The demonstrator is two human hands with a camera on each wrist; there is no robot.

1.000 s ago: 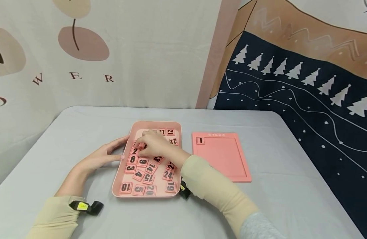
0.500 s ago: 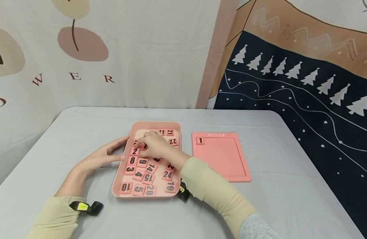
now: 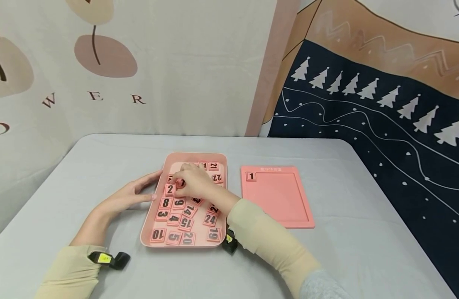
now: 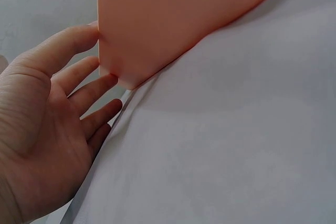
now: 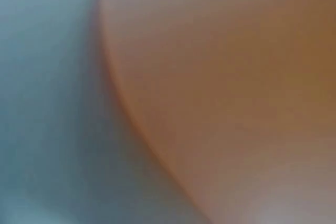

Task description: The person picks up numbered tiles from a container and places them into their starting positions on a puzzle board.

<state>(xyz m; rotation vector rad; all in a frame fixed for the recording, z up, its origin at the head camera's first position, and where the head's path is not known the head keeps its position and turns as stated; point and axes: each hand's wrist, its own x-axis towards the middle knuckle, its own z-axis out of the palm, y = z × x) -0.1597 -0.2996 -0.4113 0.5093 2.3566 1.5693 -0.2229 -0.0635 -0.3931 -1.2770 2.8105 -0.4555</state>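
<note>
A pink tray (image 3: 146, 226) of loose number tiles lies in the middle of the head view. My right hand (image 3: 195, 181) reaches into it, index finger and thumb curled at the right edge of the tile marked 2 (image 3: 169, 189), pinching it. Just below are the tiles marked 8 (image 3: 165, 202), 3 (image 3: 162, 214) and 4 (image 3: 173, 219). At the tray's left side, my left hand (image 3: 129, 195) touches the rim with relaxed fingers; in the left wrist view the fingertips meet the tray's outer wall (image 4: 157, 19). Only a blurred curved edge fills the right wrist view.
To the right lies a pink puzzle board (image 3: 276, 199) with a raised frame, the tile marked 1 (image 3: 251, 176) in its top left corner. Both rest on a white-covered table (image 3: 349, 249). Printed cloths hang behind.
The tiles marked 8 and 3 have slid slightly toward the near side, and the 4 has turned straighter. Tile 2 has shifted a little at my right fingertips. My left hand stays put.
</note>
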